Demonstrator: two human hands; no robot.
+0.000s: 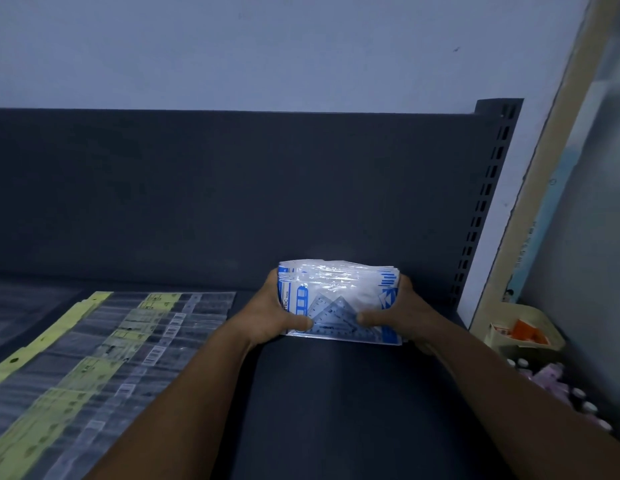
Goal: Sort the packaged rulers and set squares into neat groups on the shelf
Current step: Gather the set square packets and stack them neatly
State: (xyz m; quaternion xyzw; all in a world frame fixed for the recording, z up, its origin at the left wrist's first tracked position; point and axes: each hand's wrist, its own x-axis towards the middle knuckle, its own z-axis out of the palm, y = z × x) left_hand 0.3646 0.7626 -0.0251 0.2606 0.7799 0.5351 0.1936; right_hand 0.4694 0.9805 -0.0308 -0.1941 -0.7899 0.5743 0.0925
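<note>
A stack of packaged set squares (339, 292) in clear bags with blue and white print sits at the back right of the dark shelf (319, 393). My left hand (272, 311) grips the stack's left side with the thumb on top. On the right side, my right hand (397, 311) grips it the same way. Packaged rulers (104, 351) with yellow header cards lie spread in overlapping rows on the left of the shelf.
The dark back panel (232, 192) rises behind the stack. A slotted upright post (485, 202) stands at the shelf's right end. Beyond it, lower right, are a pale box with orange items (520, 332) and several small bottles (578, 396).
</note>
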